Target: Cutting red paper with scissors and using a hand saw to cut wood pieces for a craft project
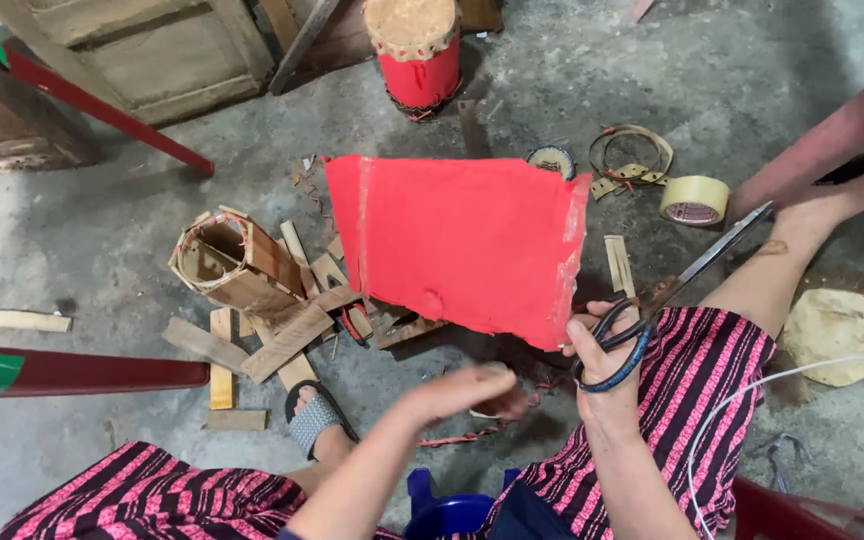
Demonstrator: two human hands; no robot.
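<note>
Closest to the camera, striped pink-and-black trousers (697, 370) cover both knees, and a blue plastic stool (447, 510) shows between them. The left hand (462, 392) hovers just above the floor, blurred, fingers loosely curled; whether it grips the small pale piece under it cannot be told. The right hand (607, 365) is closed through the black loops of a pair of scissors (672, 290), whose blades point up and to the right, slightly parted. The same right hand pinches the lower right corner of a red sheet (457, 245), which hangs spread out in front of the person, with pale tape strips along its left part and right edge.

On the concrete floor (102, 240) under the sheet lies a scatter of cardboard strips (282, 340), and just left of the sheet sits a hexagonal cardboard tube (232, 262) on its side (open end toward the camera). A sandalled foot (314, 420) rests near the strips. To the right, a round pale disc (835, 335) lies beside the outstretched leg.

Farther off, beyond the sheet's top edge, a roll of clear tape (694, 200) sits near a coil of thin strip (632, 152). At the far side stands a red drum-shaped cylinder (417, 55) with a pale top, next to a wooden panel (152, 50).
</note>
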